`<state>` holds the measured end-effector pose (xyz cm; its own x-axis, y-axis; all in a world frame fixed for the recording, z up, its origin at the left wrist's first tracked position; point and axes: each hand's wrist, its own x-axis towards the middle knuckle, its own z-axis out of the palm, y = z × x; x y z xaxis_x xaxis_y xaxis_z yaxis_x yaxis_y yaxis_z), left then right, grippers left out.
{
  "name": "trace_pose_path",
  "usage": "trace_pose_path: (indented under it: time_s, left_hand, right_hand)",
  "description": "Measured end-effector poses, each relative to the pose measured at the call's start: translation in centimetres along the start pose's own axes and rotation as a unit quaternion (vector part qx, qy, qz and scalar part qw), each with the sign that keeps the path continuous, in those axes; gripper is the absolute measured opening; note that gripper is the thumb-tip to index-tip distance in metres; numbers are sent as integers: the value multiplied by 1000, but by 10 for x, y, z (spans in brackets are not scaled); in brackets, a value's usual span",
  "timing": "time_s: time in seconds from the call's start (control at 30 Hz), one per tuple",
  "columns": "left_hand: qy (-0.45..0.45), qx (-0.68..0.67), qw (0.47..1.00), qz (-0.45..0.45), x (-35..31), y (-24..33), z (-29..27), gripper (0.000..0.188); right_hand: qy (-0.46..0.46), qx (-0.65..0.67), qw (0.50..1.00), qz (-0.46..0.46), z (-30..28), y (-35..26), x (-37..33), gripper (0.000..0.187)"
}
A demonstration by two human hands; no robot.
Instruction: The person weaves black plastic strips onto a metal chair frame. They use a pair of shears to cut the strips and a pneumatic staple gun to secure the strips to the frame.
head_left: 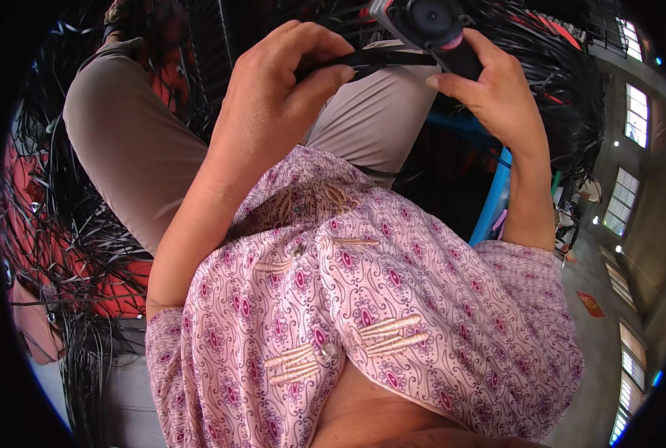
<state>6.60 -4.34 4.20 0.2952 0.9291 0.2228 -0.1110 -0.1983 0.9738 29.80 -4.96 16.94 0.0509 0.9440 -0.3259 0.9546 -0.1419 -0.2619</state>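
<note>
My left hand is closed, its thumb and fingers pinching a black cable that stretches across toward my other hand. My right hand has its thumb and forefinger around the lower part of a black speaker, which has a round dark cone and a frame with light metal and red at one edge. Both hands are raised above my knees. Whether the cable joins the speaker cannot be made out, and the picture cuts off the speaker's top.
Tangled black cables lie over red surfaces at the left; more cables are heaped at the far right. A blue rim curves beside my right forearm. Beyond it stretch a grey floor and a wall with windows.
</note>
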Motion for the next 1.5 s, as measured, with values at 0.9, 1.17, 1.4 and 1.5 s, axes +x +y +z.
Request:
trace_pose_path:
  time_s: [0.9,1.17,1.4,1.5]
  left_hand:
    - [-150,-212,932,-252,19,-22,-24,14]
    - [-168,-210,927,-261,19,-21,-23,12]
    - [-156,-215,929,-258,6,-15,-16,14]
    - [-144,-192,939,-246,1,-11,-16,14]
  right_hand:
    - [60,35,992,-102,18,26,1,56]
    - [50,35,994,-87,17,25,0,56]
    - [30,33,998,-47,12,15,-4,55]
    - [13,17,1000,-1,9,6,-6,53]
